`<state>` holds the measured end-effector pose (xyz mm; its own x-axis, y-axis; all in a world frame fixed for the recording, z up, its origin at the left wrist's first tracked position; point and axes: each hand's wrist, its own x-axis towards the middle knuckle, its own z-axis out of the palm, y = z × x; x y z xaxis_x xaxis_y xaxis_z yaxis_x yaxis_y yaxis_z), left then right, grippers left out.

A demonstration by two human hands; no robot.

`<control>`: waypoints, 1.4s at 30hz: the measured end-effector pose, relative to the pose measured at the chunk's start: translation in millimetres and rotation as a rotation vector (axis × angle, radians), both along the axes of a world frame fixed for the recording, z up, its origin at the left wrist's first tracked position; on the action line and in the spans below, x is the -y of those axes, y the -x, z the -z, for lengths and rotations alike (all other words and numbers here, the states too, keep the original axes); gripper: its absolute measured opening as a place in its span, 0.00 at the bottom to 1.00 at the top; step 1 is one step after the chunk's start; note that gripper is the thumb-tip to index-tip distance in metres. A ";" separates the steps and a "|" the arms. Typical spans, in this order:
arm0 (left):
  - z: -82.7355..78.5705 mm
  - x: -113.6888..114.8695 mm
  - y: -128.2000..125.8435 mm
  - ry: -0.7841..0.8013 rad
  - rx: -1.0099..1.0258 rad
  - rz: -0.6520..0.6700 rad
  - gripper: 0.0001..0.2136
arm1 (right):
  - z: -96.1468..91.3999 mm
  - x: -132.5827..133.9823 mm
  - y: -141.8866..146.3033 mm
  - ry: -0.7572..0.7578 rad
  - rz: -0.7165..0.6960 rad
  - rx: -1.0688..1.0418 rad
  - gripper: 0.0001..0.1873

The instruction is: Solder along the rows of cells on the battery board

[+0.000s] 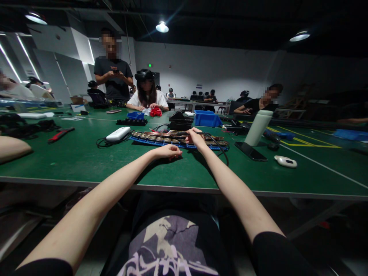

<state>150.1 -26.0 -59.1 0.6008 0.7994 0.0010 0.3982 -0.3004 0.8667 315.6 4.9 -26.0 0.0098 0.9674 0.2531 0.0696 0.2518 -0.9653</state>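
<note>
My left hand point(168, 151) lies on the green table point(86, 161), fingers curled together, just in front of a blue tray of long ribbed boards point(161, 138). My right hand point(194, 137) is closed round a thin black pen-like tool point(207, 134) with a cable trailing right, and its tip rests over the tray's right half. What the left fingers hold, if anything, is hidden.
A white power bank point(117, 134) with a black cable sits left of the tray. A white bottle point(258, 128), a dark phone point(250, 151) and a white mouse point(285, 161) stand at right. Blue bins point(207, 119), red pliers point(60, 134), and several seated and standing people lie beyond.
</note>
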 end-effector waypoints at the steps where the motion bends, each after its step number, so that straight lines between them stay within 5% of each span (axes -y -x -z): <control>1: -0.1 0.0 0.1 0.000 0.000 0.001 0.22 | 0.2 -0.1 -0.1 -0.004 -0.002 -0.003 0.07; 42: -1.6 1.1 -0.3 -0.008 -0.019 -0.006 0.22 | 3.8 -6.1 -0.6 -0.035 -0.014 0.025 0.07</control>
<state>150.5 -27.1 -57.5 0.5958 0.8031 -0.0034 0.4163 -0.3052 0.8565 316.2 11.0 -29.8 -0.0106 0.9578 0.2872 0.0894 0.2870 -0.9538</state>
